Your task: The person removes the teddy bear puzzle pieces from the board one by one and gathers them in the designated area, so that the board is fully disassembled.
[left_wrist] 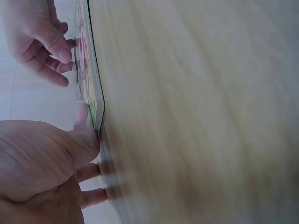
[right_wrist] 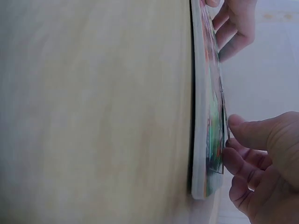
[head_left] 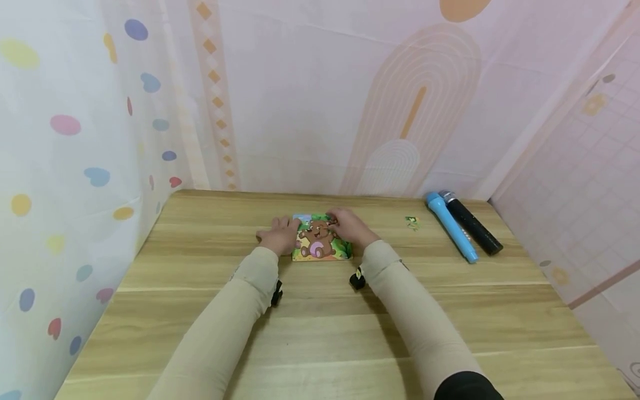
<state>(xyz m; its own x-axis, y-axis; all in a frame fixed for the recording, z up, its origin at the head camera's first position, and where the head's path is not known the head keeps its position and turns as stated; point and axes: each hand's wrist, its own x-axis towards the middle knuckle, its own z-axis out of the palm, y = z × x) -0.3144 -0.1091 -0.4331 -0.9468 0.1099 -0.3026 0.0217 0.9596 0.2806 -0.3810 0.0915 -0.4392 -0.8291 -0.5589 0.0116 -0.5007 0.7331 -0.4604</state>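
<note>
A bear picture puzzle (head_left: 316,244) in a thin flat board lies on the wooden table. My left hand (head_left: 281,236) is at its left edge; in the left wrist view the thumb (left_wrist: 82,115) rests on the corner of the board while the other fingers reach down to the table. At the upper right part of the picture is my right hand (head_left: 351,226). In the right wrist view its thumb and fingers pinch a thin puzzle piece (right_wrist: 227,125), tilted up from the board. The hand hides part of that piece in the head view.
Small green loose pieces (head_left: 412,223) lie on the table to the right of the puzzle. Farther right, a blue microphone (head_left: 452,229) and a black microphone (head_left: 472,225) lie side by side. A patterned curtain (head_left: 300,111) stands behind the table's back edge.
</note>
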